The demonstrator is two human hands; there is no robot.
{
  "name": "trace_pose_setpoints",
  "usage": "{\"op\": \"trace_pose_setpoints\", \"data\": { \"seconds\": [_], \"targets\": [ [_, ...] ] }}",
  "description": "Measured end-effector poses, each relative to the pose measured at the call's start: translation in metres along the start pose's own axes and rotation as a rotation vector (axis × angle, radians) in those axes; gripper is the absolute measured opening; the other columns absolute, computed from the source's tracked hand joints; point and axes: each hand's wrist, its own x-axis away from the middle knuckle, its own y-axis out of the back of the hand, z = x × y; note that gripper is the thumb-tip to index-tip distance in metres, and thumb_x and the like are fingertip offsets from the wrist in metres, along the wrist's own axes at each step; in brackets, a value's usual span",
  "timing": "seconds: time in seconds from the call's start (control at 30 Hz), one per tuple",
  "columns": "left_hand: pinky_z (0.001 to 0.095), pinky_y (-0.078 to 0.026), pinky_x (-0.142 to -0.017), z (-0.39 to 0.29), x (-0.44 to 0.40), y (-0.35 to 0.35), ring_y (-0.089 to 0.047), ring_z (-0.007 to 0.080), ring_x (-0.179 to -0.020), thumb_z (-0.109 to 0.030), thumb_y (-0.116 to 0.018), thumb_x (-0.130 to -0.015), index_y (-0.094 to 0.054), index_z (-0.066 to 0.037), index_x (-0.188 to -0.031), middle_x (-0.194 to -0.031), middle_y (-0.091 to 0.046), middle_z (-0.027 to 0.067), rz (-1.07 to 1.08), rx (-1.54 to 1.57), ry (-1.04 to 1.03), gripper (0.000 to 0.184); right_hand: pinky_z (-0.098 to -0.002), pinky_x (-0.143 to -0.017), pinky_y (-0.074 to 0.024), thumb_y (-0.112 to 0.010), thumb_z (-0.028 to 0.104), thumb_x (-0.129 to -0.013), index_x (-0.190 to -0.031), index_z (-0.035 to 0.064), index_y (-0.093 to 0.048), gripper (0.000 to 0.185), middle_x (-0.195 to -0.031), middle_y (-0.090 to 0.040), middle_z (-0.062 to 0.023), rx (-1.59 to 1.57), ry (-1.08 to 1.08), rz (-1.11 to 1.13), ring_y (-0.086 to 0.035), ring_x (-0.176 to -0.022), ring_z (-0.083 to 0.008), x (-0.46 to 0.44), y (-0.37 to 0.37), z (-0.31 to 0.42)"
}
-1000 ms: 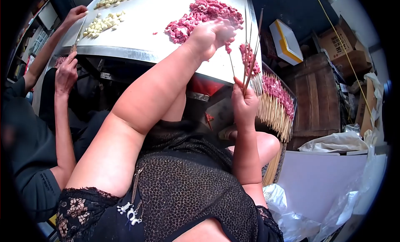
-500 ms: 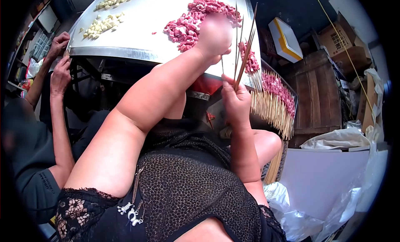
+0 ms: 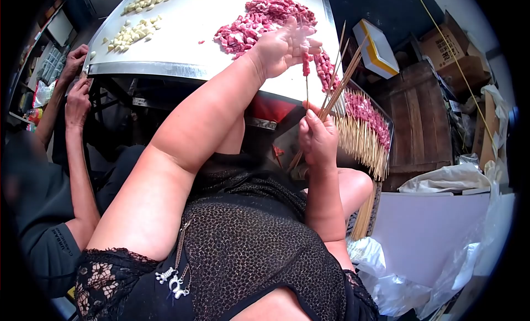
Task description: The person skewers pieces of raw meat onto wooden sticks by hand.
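My right hand (image 3: 319,138) is closed around a bundle of bamboo skewers (image 3: 345,81) that fan up and to the right. Between its thumb and fingertips it also grips one upright meat skewer (image 3: 306,64), threaded with pink meat on its upper part. My left hand (image 3: 279,50) reaches over the table edge, palm turned toward that skewer. Its thumb and fingers are apart, and the fingers lie behind the threaded meat; whether they press on it I cannot tell. Just beyond is a pile of cut raw meat (image 3: 243,33). Several finished skewers (image 3: 327,72) lie at the table's right edge.
A metal-edged white table (image 3: 182,45) carries peeled garlic cloves (image 3: 135,34). Rows of meat skewers (image 3: 364,128) fill a tray at right. Another person's hands (image 3: 78,103) are at the left table edge. A white-and-yellow box (image 3: 376,48) and cardboard box (image 3: 450,45) stand right.
My left hand has moved from the meat pile to the skewer, and its fingers have spread. Meat now shows on the upright skewer. The bundle in my right hand has tilted right.
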Motion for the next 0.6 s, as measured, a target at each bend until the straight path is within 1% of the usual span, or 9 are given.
{"op": "trace_pose_setpoints", "data": {
  "seconds": [0.03,0.1,0.13,0.23,0.27,0.33,0.37,0.47,0.6],
  "targets": [
    [0.0426,-0.042,-0.097,0.001,-0.001,0.002,-0.054,0.0326,-0.111,-0.043,-0.028,-0.097,-0.041,0.001,-0.123,-0.117,-0.055,0.022,0.0,-0.001,0.001,0.052,-0.0177,-0.032,-0.0226,-0.048,0.009,-0.092,-0.114,0.0012,-0.053,0.024,-0.061,-0.05,-0.0015,0.0,-0.009,-0.005,-0.03,-0.037,-0.0039,0.001,0.0,-0.001],
    [0.0396,-0.048,-0.092,0.002,-0.003,0.005,-0.058,0.0295,-0.105,-0.026,-0.043,-0.096,-0.045,0.001,-0.118,-0.112,-0.057,0.0205,0.032,-0.064,-0.035,0.035,-0.0172,-0.033,-0.0225,-0.049,0.01,-0.092,-0.114,0.0024,-0.054,0.024,-0.063,-0.051,-0.0012,0.007,0.005,-0.017,-0.031,-0.038,-0.0034,0.001,0.001,-0.005],
    [0.0381,-0.05,-0.088,0.002,-0.003,0.007,-0.06,0.0275,-0.1,-0.017,-0.049,-0.093,-0.047,0.002,-0.116,-0.105,-0.061,0.0175,0.047,-0.041,-0.045,0.03,-0.0167,-0.033,-0.0223,-0.05,0.01,-0.092,-0.114,0.0035,-0.055,0.023,-0.065,-0.053,-0.0009,0.016,0.017,-0.029,-0.031,-0.038,-0.0028,0.001,0.001,-0.007],
    [0.0376,-0.051,-0.087,0.003,-0.003,0.006,-0.062,0.027,-0.094,-0.014,-0.05,-0.092,-0.049,0.002,-0.114,-0.097,-0.063,0.0151,0.023,-0.039,-0.106,0.027,-0.0158,-0.037,-0.0254,-0.052,0.009,-0.091,-0.113,0.003,-0.055,0.023,-0.066,-0.052,0.001,0.068,0.147,-0.131,-0.035,-0.044,-0.0022,0.0,-0.003,-0.012],
    [0.0376,-0.051,-0.087,0.003,-0.002,0.006,-0.062,0.027,-0.094,-0.014,-0.05,-0.092,-0.049,0.002,-0.114,-0.097,-0.063,0.0151,0.023,-0.04,-0.105,0.027,-0.0158,-0.037,-0.0254,-0.052,0.009,-0.091,-0.113,0.003,-0.055,0.023,-0.066,-0.052,0.001,0.067,0.148,-0.131,-0.035,-0.044,-0.0022,0.0,-0.002,-0.012],
    [0.0373,-0.053,-0.085,0.002,0.0,0.004,-0.064,0.0266,-0.089,-0.012,-0.05,-0.092,-0.05,0.002,-0.11,-0.092,-0.064,0.0133,-0.022,-0.03,-0.172,0.023,-0.0148,-0.042,-0.0282,-0.053,0.008,-0.091,-0.113,0.0016,-0.056,0.023,-0.067,-0.051,0.0025,0.249,0.252,-0.105,-0.038,-0.049,-0.0016,-0.001,0.0,-0.012],
    [0.0373,-0.053,-0.085,0.0,-0.001,0.002,-0.064,0.0266,-0.089,-0.012,-0.05,-0.092,-0.05,0.002,-0.11,-0.092,-0.064,0.0133,-0.019,-0.032,-0.176,0.023,-0.0148,-0.042,-0.0282,-0.053,0.008,-0.091,-0.113,0.0016,-0.056,0.023,-0.067,-0.051,0.0025,0.248,0.256,-0.103,-0.038,-0.049,-0.0016,-0.001,0.0,-0.011],
    [0.0373,-0.055,-0.083,-0.002,-0.003,0.002,-0.064,0.0265,-0.088,-0.013,-0.051,-0.092,-0.051,0.002,-0.11,-0.091,-0.064,0.0134,-0.197,0.059,-0.202,0.023,-0.0145,-0.044,-0.0296,-0.053,0.007,-0.091,-0.11,-0.0003,-0.056,0.02,-0.067,-0.05,0.0024,0.201,0.184,-0.05,-0.039,-0.051,-0.0022,0.006,0.003,-0.012],
    [0.0347,-0.055,-0.079,0.0,-0.002,0.004,-0.064,0.0256,-0.09,-0.015,-0.05,-0.092,-0.05,0.001,-0.11,-0.095,-0.064,0.0149,-0.178,-0.023,-0.194,0.024,-0.0162,-0.039,-0.0252,-0.049,0.008,-0.092,-0.11,-0.0011,-0.054,0.021,-0.062,-0.042,0.0056,0.183,0.151,-0.064,-0.033,-0.046,-0.0014,0.015,0.001,-0.014]
  ]
}}
